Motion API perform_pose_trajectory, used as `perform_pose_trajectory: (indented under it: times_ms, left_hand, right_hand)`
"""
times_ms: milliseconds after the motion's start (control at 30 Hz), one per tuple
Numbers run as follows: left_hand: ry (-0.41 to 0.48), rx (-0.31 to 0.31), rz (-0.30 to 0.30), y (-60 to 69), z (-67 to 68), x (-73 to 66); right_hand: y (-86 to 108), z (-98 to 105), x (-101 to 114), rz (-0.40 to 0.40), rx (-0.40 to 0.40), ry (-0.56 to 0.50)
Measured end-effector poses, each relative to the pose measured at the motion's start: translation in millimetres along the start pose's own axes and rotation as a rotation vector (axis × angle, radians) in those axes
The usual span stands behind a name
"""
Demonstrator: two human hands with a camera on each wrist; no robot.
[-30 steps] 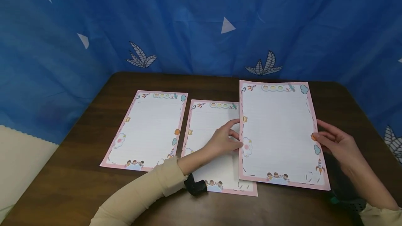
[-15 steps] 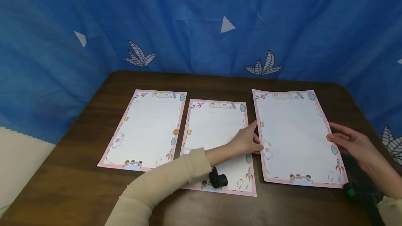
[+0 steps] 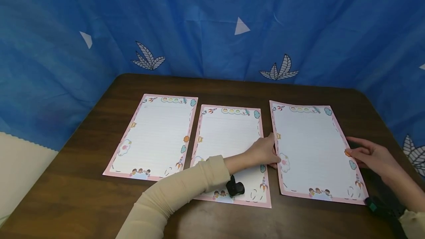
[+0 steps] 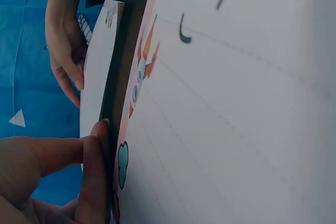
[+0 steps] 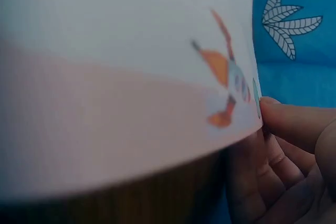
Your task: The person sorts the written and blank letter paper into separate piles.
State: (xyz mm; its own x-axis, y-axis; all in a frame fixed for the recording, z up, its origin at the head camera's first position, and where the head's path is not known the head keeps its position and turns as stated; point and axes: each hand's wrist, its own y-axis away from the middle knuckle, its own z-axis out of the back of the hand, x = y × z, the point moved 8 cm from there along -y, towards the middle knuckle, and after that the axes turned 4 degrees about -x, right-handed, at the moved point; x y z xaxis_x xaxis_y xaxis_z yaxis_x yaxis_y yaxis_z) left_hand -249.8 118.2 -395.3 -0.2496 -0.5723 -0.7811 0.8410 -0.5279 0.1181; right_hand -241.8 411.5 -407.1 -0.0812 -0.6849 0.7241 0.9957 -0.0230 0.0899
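A sheet of lined paper (image 3: 312,150) with a pink cartoon border is held slightly above the table at the right, its top edge a little wavy. My left hand (image 3: 262,152) pinches its left edge between thumb and fingers. On the opposite edge, my right hand (image 3: 373,158) pinches it near the orange sticker-like print. Beneath my left forearm lies a matching middle sheet (image 3: 229,135), partly covered by the sleeve. In the right wrist view the held paper (image 5: 131,114) bows outward, thumb on top and fingers below.
A third matching sheet (image 3: 156,139) lies flat at the left. All are on a dark brown wooden table (image 3: 76,194). Behind the table hangs a blue curtain (image 3: 206,28) with white triangles and leaf prints. A black wrist device (image 3: 235,187) sits under my left wrist.
Both hands have carried the sheet right and lowered it toward the table, off the middle sheet it partly covered. The left and middle sheets stay in place.
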Motion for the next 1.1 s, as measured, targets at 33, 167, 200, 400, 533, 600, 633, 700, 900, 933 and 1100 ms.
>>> perform_pose_trajectory:
  times_ms: [33,167,200,400,533,600,633,700,900,933,1100]
  left_hand:
    - [-0.027,0.000,0.006,0.0,-0.3,-0.2]
    - [-0.081,-0.008,0.010,-0.8,-1.2,-2.4]
    - [-0.085,-0.009,0.010,-1.0,-2.0,-3.0]
    - [-0.088,-0.011,0.041,0.0,-9.2,-4.1]
    - [-0.095,0.004,0.044,0.3,-12.6,-3.3]
    - [-0.080,0.018,0.032,3.0,-9.7,-3.1]
    - [-0.069,0.024,0.015,6.2,-5.0,-3.9]
    - [-0.065,0.024,-0.024,17.6,11.2,-5.9]
    - [-0.021,-0.106,-0.057,85.6,95.9,2.9]
    - [-0.003,-0.144,-0.042,98.1,110.3,9.2]
    - [0.089,-0.315,0.074,148.2,158.7,59.9]
  right_hand:
    - [0.5,0,1,0.009,-0.005,0.032]
    - [3.1,-1,10,0.072,-0.023,0.218]
    - [4.0,-1,12,0.090,-0.026,0.263]
    - [8.5,-3,17,0.173,-0.048,0.448]
    - [11.9,-3,17,0.158,-0.033,0.476]
    - [15.0,-1,18,0.146,-0.034,0.483]
    - [17.0,1,18,0.141,-0.037,0.486]
    - [21.1,6,15,0.132,-0.046,0.493]
    - [27.5,30,-26,0.155,-0.088,0.529]
    - [29.0,31,-26,0.172,-0.099,0.525]
    - [46.3,8,48,0.287,-0.100,0.504]
